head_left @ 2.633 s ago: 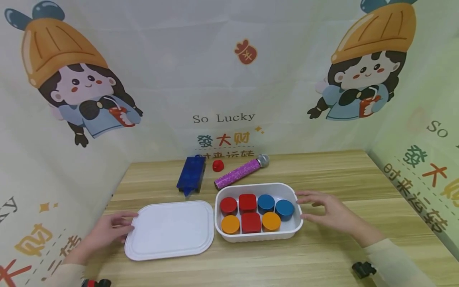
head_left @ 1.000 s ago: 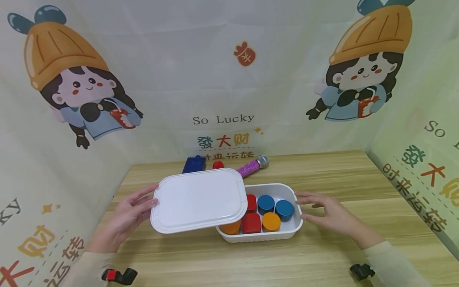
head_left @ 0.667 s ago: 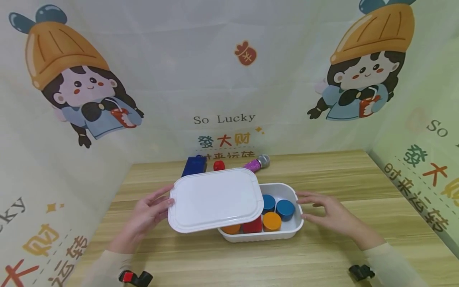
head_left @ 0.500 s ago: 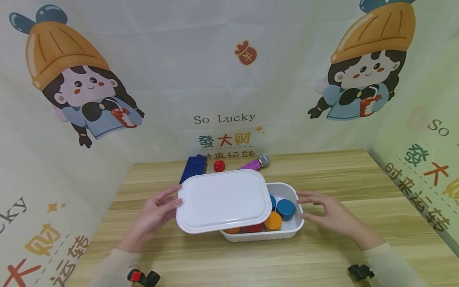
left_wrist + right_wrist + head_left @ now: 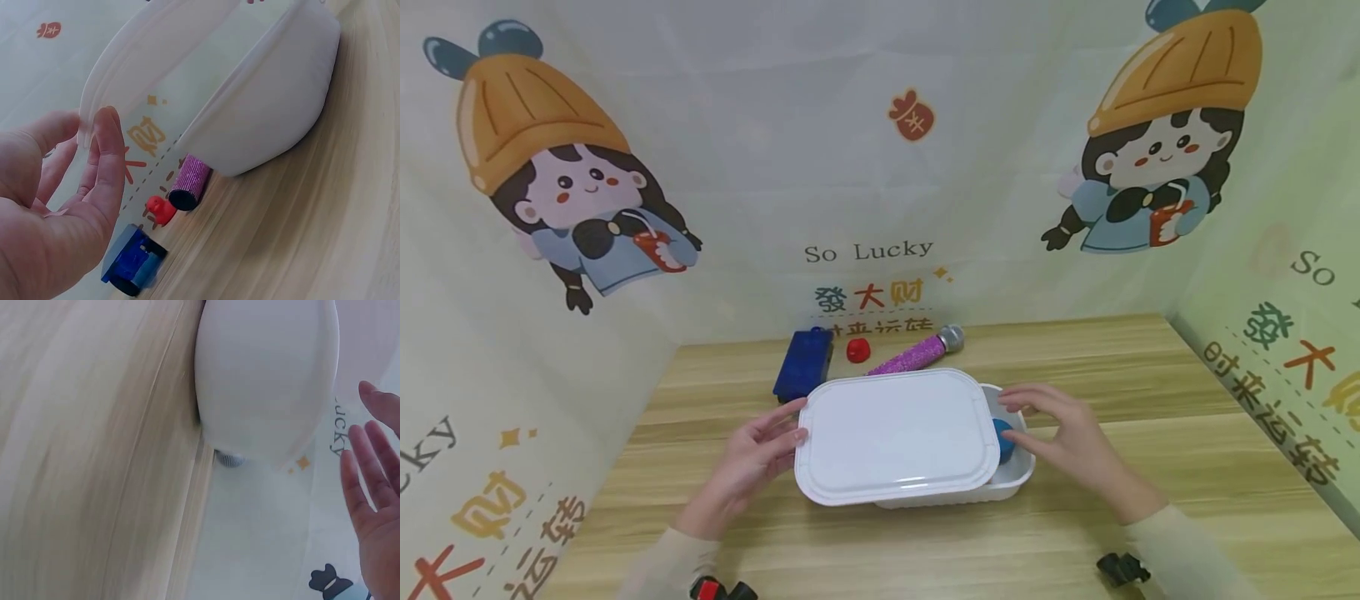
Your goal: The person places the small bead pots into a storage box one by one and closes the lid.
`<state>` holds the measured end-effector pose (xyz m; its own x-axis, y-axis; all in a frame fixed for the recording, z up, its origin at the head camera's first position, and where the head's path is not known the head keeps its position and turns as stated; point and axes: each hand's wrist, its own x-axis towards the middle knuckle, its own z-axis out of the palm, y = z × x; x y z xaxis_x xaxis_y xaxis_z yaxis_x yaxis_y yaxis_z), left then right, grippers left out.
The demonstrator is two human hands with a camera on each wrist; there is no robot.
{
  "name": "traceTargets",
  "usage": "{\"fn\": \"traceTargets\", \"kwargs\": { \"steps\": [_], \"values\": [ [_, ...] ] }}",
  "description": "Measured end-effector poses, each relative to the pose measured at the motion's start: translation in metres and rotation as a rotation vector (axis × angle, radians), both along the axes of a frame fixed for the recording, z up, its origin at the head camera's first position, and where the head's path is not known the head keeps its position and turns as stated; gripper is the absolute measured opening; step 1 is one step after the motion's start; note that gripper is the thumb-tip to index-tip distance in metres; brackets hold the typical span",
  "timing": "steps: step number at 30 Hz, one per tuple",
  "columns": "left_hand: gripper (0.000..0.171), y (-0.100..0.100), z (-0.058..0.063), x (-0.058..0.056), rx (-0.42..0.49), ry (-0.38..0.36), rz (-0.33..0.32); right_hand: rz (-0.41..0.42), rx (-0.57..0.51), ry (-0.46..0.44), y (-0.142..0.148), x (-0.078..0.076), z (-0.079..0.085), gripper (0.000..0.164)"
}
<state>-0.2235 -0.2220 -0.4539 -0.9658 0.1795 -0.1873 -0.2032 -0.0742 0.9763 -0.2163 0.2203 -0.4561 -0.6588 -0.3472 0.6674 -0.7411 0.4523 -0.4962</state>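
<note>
My left hand pinches the left edge of a white rounded lid. In the left wrist view the lid is raised over the white box, with a gap between them. The lid hides most of the white box; at the box's uncovered right end one blue round-topped piece shows. My right hand hovers over that end, thumb and fingers apart and holding nothing. In the right wrist view the right hand has its fingers extended, clear of the box.
Behind the lid lie a purple glittery microphone, a small red duck and a dark blue case-like object. They rest on the wood-patterned table, before a printed cloth backdrop.
The lid, lifted off the table by my left hand, has moved right over the box, covering the red and orange pieces. My right hand has left the box's right side and come inward above it.
</note>
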Motion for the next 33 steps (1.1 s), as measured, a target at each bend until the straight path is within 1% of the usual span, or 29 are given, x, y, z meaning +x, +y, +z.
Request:
{"fn": "traceTargets", "kwargs": {
  "steps": [3, 5, 10, 13, 17, 22, 26, 28, 30, 33],
  "values": [
    [0.060, 0.004, -0.001, 0.002, 0.030, 0.010, -0.027, 0.007, -0.016, 0.001, -0.004, 0.001, 0.002, 0.042],
    [0.059, 0.007, -0.002, 0.003, 0.034, 0.014, -0.023, 0.003, -0.021, -0.005, -0.006, 0.002, 0.003, 0.040],
    [0.057, 0.008, -0.003, 0.006, -0.010, 0.047, -0.016, -0.004, -0.015, 0.008, -0.007, 0.003, 0.001, 0.039],
    [0.053, 0.007, -0.003, 0.007, -0.077, 0.098, -0.020, 0.000, -0.016, 0.018, -0.006, 0.004, 0.001, 0.038],
    [0.044, 0.006, 0.001, 0.009, -0.154, 0.177, -0.021, 0.003, -0.027, 0.047, -0.005, 0.005, 0.002, 0.039],
    [0.035, 0.006, 0.006, 0.011, -0.204, 0.281, -0.040, 0.019, -0.058, 0.070, -0.004, 0.006, 0.005, 0.040],
    [0.032, 0.010, 0.008, 0.014, -0.275, 0.362, -0.021, 0.027, -0.093, 0.083, -0.003, 0.009, 0.008, 0.044],
    [0.030, 0.012, 0.010, 0.015, -0.291, 0.381, -0.001, 0.020, -0.100, 0.086, -0.002, 0.010, 0.010, 0.045],
    [0.028, 0.015, 0.013, 0.015, -0.295, 0.394, 0.014, 0.012, -0.114, 0.063, -0.001, 0.012, 0.013, 0.045],
    [0.026, 0.017, 0.017, 0.015, -0.288, 0.400, 0.022, -0.009, -0.142, 0.026, -0.002, 0.015, 0.018, 0.040]
  ]
}}
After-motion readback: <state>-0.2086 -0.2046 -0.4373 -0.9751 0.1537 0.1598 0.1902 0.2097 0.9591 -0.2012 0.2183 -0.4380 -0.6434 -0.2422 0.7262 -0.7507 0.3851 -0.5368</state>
